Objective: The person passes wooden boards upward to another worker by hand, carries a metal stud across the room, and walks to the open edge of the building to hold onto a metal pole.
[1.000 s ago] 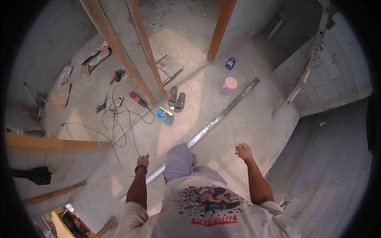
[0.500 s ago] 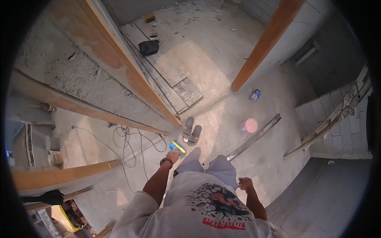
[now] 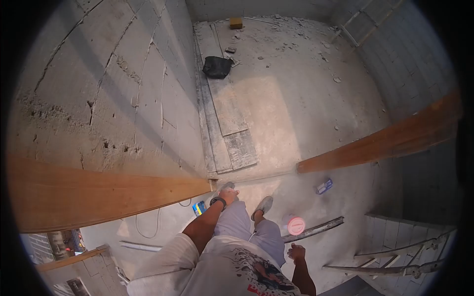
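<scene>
My left hand [image 3: 229, 194], with a dark band on its wrist, is held over my left leg, its fingers loosely bent and nothing visible in them. On the floor to its left lies a blue and yellow packet [image 3: 199, 208], apart from the hand. My right hand [image 3: 296, 251] hangs at my right side, fingers partly spread and empty. Nearest to it are a round tub with a pink lid [image 3: 296, 226] and a long metal bar [image 3: 321, 229], both on the floor. One foot in grey footwear [image 3: 263, 206] shows ahead of my right knee.
A wooden door post [image 3: 118, 191] stands at left, another post [image 3: 375, 140] at right. Beyond lie boards [image 3: 229, 118], a black bag [image 3: 216, 67], a yellow block [image 3: 236, 23] and rubble. A blue box [image 3: 324, 186] and a ladder [image 3: 405, 266] are at right.
My view has turned and moved toward the doorway. My left hand has come away from beside the blue and yellow packet, which now shows separately on the floor. My legs are in a stride.
</scene>
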`<action>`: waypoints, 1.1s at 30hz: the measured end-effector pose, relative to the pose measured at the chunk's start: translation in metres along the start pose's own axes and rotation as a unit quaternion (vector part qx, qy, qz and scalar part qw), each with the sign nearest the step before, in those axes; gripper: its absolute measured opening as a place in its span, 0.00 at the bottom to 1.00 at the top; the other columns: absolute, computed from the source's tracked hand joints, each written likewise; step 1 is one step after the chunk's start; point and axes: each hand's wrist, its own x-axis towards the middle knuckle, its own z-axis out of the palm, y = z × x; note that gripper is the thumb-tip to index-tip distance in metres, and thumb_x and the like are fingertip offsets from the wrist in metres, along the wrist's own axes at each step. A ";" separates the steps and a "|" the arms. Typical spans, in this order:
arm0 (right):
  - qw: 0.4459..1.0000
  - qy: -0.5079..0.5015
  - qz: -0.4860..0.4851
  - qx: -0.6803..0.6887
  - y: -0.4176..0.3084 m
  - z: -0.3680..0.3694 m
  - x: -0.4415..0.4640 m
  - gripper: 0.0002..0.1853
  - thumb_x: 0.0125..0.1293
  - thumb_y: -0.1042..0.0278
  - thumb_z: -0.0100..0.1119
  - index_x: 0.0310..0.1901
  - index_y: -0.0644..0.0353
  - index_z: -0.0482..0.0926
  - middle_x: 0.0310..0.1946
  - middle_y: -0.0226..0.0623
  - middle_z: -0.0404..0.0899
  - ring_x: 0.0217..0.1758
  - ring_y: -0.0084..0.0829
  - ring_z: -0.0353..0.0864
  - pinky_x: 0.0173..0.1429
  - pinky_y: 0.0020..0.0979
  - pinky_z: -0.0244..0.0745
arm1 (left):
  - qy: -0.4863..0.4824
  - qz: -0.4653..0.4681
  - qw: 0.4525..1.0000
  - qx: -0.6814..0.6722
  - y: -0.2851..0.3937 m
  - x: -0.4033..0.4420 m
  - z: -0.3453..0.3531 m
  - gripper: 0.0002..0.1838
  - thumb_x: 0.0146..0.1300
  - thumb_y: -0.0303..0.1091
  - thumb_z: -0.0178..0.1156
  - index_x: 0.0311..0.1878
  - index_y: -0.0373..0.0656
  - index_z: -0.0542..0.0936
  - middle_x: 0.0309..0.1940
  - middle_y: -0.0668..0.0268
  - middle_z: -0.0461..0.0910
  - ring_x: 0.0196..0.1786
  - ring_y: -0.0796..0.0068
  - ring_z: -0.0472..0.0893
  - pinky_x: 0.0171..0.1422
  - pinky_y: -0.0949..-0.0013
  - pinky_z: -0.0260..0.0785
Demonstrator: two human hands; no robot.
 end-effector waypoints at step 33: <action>0.901 -0.072 -0.237 -0.355 -0.283 0.547 0.601 0.47 0.64 0.36 0.54 0.68 0.73 0.57 0.66 0.58 0.63 0.69 0.43 0.63 0.72 0.36 0.55 | 0.290 0.003 0.956 0.039 -0.217 0.515 0.013 0.57 0.52 0.54 0.69 0.70 0.22 0.49 0.68 0.36 0.55 0.71 0.43 0.57 0.75 0.56 0.52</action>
